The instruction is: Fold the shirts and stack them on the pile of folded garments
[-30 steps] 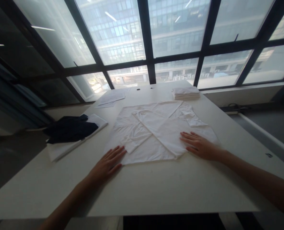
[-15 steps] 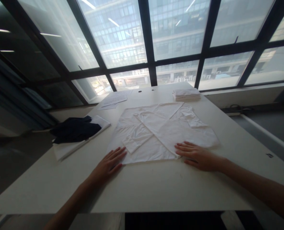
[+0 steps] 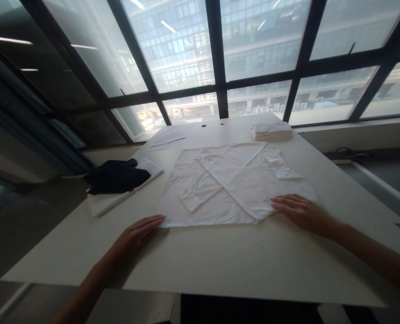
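A white shirt (image 3: 233, 184) lies spread on the white table, its short sleeves folded inward and creased, with diagonal fold lines across it. My left hand (image 3: 139, 231) is at the shirt's near left corner, fingers together on the hem and thumb hidden underneath. At the near right edge, my right hand (image 3: 299, 211) has its fingers bent over the hem, its thumb also out of sight. Both hands seem closed on the cloth edge.
Dark navy cloth (image 3: 117, 175) rests on folded white fabric (image 3: 101, 204) at the left. A stack of folded white cloths (image 3: 270, 130) sits at the far right, papers (image 3: 168, 136) at the far left. Windows (image 3: 260, 49) stand behind the table (image 3: 200, 261).
My hands have moved apart: the left outward to the shirt's near left corner, the right outward along the near edge. Both thumbs, visible before, are now hidden. The view has shifted slightly.
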The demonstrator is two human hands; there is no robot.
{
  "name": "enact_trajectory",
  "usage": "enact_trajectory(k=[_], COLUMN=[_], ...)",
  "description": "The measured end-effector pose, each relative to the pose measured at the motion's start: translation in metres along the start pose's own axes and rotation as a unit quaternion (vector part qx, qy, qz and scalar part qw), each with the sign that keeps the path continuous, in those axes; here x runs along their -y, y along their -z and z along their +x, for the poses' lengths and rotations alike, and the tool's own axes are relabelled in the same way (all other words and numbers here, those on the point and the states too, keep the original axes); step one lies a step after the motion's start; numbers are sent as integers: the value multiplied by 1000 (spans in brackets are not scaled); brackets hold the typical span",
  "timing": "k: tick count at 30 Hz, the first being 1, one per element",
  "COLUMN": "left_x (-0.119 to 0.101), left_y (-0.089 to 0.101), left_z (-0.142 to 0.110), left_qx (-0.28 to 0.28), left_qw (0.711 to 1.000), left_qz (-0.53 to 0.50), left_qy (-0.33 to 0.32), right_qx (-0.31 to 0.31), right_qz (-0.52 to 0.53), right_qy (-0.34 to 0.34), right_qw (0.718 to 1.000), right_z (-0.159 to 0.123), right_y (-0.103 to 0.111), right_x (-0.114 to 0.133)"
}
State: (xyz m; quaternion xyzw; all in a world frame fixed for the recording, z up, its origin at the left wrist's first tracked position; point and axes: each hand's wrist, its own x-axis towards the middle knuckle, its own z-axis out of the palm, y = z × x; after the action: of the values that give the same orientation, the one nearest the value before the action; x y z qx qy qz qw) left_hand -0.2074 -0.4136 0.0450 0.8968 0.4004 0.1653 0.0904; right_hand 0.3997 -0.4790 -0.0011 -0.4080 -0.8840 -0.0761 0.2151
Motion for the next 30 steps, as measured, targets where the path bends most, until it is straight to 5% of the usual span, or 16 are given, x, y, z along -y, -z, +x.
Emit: enact_trajectory(k=[10,19,24,30], left_x=[21,-2,-19,-20], left_y=[-18,-6,12,22], left_z=[20,4,17,64], left_qx=[-20,-12,-67,-154], left_qw=[999,998,990,967], left_qz=[-34,-68,-98,-100], left_qy=[28,-9,74,176], right_qx=[10,-40,-90,-119], right_qz=[-125,-42,-2,-67], right_qy=[-39,-46,-89,-153], right_qw=[991,997,992,979], right_z=[21,-7,-9,27], right_y=[-4,12,27,27], right_x=[19,12,-1,-27])
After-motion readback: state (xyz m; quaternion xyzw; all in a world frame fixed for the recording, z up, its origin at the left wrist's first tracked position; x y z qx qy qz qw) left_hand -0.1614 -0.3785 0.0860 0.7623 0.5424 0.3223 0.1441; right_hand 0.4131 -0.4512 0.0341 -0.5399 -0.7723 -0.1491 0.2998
